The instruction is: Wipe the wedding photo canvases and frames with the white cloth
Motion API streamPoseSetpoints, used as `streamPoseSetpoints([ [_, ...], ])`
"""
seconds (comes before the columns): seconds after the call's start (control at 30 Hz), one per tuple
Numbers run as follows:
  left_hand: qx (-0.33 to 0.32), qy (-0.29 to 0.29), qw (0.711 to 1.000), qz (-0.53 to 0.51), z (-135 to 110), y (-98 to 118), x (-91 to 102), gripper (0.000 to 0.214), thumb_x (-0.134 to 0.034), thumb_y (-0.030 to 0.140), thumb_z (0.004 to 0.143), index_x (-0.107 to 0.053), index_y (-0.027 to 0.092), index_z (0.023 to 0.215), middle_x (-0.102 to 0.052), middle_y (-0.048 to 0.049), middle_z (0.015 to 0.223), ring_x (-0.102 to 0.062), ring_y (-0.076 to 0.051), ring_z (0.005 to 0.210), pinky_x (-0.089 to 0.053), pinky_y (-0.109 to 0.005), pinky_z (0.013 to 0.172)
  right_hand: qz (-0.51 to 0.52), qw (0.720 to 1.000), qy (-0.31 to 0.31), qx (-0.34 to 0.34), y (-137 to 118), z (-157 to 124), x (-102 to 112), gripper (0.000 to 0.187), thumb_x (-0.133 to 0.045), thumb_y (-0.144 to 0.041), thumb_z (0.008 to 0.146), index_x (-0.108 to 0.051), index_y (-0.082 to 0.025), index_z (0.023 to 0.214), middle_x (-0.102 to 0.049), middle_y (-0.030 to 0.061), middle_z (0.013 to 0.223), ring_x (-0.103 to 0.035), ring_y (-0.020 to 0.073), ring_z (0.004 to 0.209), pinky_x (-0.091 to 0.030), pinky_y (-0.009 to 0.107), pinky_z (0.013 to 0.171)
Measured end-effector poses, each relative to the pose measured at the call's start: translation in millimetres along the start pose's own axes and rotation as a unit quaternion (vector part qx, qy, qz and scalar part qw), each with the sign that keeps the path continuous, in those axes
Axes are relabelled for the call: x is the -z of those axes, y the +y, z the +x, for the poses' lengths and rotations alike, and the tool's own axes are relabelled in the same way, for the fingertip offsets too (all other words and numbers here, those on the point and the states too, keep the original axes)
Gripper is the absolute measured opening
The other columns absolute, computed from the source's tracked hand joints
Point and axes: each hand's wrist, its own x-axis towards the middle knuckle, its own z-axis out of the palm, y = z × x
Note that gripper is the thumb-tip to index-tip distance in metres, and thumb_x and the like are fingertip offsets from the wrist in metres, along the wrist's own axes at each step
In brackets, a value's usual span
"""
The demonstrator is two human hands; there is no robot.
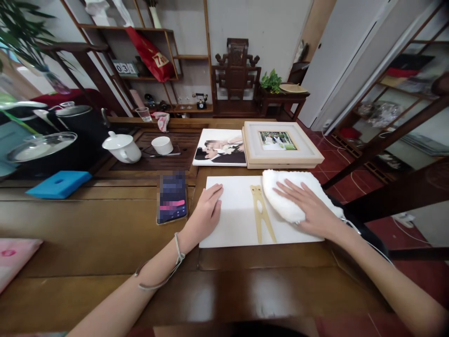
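Observation:
My left hand [208,210] lies flat on the left edge of a white rectangular panel [231,229], its fingers stretched out and holding nothing. On the panel's right part, my right hand [303,203] rests palm down with fingers spread on a folded white towel [277,182]. Between the hands, a flat tan two-legged shape [260,215] shows on the panel; I cannot tell whether it is printed there or a loose piece. Left of my left hand lies a phone [172,196] with its screen lit.
Behind the panel are a photo panel [199,154] and a light wooden picture frame [308,157]. A white lidded bowl [122,149], a small white cup [162,145] and a blue block [59,183] stand to the left on the wooden table [105,229].

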Motion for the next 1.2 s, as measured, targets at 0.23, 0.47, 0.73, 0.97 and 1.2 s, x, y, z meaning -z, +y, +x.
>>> streamPoseSetpoints([
  [0.23,0.001,0.001,1.0,-0.002,-0.4,0.4,-0.2,0.042,-0.034,0.02,0.098,-0.052,0.014,0.136,-0.051,-0.0163,0.143,-0.043,-0.026,0.138,-0.027,-0.053,0.12,-0.03,0.999,0.0,-0.033,-14.1,11.6,-2.6,0.092,-0.05,-0.015,0.066,-0.025,-0.023,0.154,-0.025,0.0061,0.161,-0.012,0.0299,0.149,-0.011,0.062,0.117],
  [0.47,0.006,-0.006,1.0,0.0,0.4,1.4,0.8,0.042,-0.034,0.02,0.099,-0.052,0.01,0.136,-0.05,-0.0182,0.144,-0.041,-0.027,0.139,-0.026,-0.053,0.12,-0.001,0.998,-0.053,0.014,-72.0,-72.6,18.7,0.112,-0.045,-0.006,0.052,-0.013,-0.028,0.157,-0.019,0.0008,0.162,-0.015,0.0314,0.148,-0.02,0.064,0.116],
  [0.73,0.004,0.0,1.0,-0.004,0.3,2.1,1.0,0.042,-0.035,0.02,0.098,-0.052,0.012,0.136,-0.051,-0.0169,0.143,-0.042,-0.027,0.138,-0.027,-0.052,0.12,0.105,0.993,-0.056,-0.008,-22.4,-27.0,20.0,0.099,-0.044,-0.007,0.061,-0.024,-0.031,0.154,-0.024,0.0004,0.161,-0.016,0.0274,0.148,-0.011,0.063,0.117],
  [0.97,0.007,-0.006,1.0,-0.006,0.6,3.6,1.7,0.042,-0.034,0.018,0.098,-0.051,0.012,0.136,-0.05,-0.0169,0.143,-0.042,-0.026,0.139,-0.026,-0.053,0.12,0.123,0.985,0.039,-0.115,-25.0,30.8,-9.0,0.079,-0.043,-0.013,0.072,-0.036,-0.025,0.149,-0.031,0.0078,0.158,-0.013,0.0312,0.148,-0.002,0.07,0.113],
  [1.2,0.011,-0.007,1.0,-0.006,0.9,3.8,2.4,0.042,-0.035,0.018,0.098,-0.051,0.015,0.137,-0.05,-0.0158,0.144,-0.042,-0.026,0.139,-0.026,-0.054,0.12,0.105,0.992,-0.053,0.033,-88.2,-15.0,2.7,0.103,-0.043,-0.008,0.054,-0.024,-0.024,0.154,-0.017,0.0041,0.163,-0.003,0.0308,0.149,-0.001,0.069,0.115],
])
